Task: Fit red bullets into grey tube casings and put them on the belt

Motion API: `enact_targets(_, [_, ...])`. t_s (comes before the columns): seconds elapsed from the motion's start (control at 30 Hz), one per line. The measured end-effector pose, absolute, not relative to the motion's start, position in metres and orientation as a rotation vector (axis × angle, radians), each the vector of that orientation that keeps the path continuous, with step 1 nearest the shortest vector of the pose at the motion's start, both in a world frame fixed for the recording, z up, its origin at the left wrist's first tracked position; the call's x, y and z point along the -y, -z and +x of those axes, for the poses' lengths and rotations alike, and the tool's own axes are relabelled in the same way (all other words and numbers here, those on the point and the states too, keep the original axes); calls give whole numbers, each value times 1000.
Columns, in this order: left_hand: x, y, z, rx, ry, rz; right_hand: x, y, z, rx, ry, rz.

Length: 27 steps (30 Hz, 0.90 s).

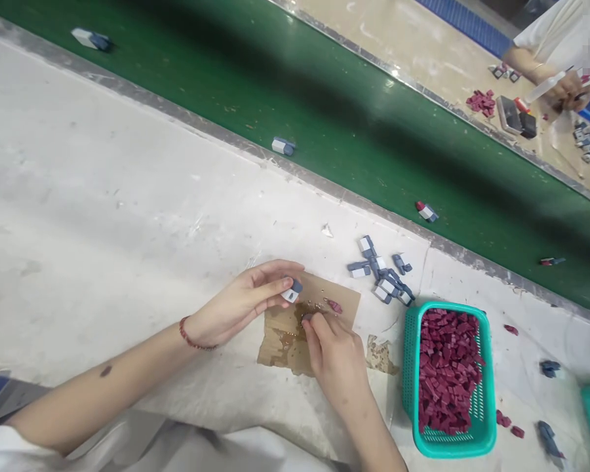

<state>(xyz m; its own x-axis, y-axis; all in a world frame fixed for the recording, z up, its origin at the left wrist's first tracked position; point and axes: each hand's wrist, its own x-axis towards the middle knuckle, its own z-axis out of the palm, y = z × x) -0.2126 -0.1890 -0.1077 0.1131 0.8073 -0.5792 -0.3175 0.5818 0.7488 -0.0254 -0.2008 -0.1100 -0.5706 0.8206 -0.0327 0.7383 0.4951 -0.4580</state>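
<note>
Though small, block (290, 294) in left hand (246, 294)

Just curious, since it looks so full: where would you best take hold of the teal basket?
Probably the teal basket's rim, along both long sides, coming from left and right: its lip runs bare all round the maroon pieces.

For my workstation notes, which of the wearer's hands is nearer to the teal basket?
Right. The right hand is at the cardboard, left of the basket; the left hand, holding a grey-white piece, is farther left.
</note>
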Motion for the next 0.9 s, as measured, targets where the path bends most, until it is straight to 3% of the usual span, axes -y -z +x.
enact_targets(0.23, [190, 109, -217, -1049, -825, 531, 200, 108, -28, 2503, -721, -1395])
enact_targets(0.37, [191, 111, -214, -1048, -783, 690, 198, 109, -25, 2223, -1073, -1429])
enact_targets(0.5, [197, 108, -209, -1130, -776, 1019, 195, 105, -19, 1564, -1406, -1486])
enact_targets(0.67, [205, 108, -207, -1152, -754, 1490, 195, 95, -21, 1150, -1502, -1370])
enact_targets(0.9, [209, 105, -204, -1078, -723, 1646, 195, 86, -34, 1116, -1580, -1313])
